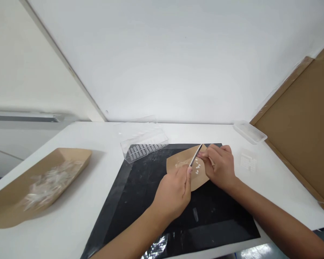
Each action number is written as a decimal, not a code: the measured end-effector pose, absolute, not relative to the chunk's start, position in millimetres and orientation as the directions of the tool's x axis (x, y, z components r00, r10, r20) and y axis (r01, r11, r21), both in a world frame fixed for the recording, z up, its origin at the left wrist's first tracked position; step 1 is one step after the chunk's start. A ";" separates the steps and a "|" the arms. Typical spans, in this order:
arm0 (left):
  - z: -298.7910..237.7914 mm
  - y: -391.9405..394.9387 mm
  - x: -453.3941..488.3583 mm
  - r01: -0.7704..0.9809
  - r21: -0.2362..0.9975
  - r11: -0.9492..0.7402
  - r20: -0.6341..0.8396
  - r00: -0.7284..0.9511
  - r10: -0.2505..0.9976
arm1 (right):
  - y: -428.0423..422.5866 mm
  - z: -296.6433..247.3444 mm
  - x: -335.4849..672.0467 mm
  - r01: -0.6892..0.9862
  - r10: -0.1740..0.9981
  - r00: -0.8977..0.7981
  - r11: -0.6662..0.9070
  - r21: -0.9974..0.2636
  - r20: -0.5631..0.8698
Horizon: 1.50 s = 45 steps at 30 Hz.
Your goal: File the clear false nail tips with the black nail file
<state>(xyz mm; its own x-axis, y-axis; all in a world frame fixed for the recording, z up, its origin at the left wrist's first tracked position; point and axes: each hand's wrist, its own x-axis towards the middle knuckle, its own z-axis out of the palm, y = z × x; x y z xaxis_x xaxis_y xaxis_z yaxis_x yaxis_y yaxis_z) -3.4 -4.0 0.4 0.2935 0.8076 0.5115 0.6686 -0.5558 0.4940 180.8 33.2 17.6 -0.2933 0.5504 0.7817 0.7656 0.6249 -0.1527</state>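
A folded piece of kraft paper lies on the black mat, with several small white bits, possibly nail tips, on it. My left hand pinches a slim black-and-silver tool, possibly tweezers, whose upper end reaches the paper's top edge. My right hand rests its fingers on the paper's right side, gripping it beside the tool. Part of the paper is hidden under both hands.
A clear case of false nails stands behind the mat. At the left sits a kraft tray heaped with clear nail tips. To the right are a clear plastic tray, a small transparent sheet and a large cardboard panel.
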 end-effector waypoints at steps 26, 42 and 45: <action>3.0 -6.3 3.2 0.646 0.548 -0.532 0.449 0.309 0.838 | 28.3 13.9 188.9 0.746 0.603 -0.272 0.624 -0.231 0.750; 3.0 -6.4 1.7 0.661 0.552 -0.509 0.419 0.308 0.854 | 26.3 9.9 181.2 0.697 0.609 -0.309 0.668 -0.261 0.731; 3.6 -5.1 0.9 0.665 0.549 -0.507 0.419 0.306 0.855 | 26.0 9.3 180.2 0.691 0.607 -0.339 0.679 -0.248 0.718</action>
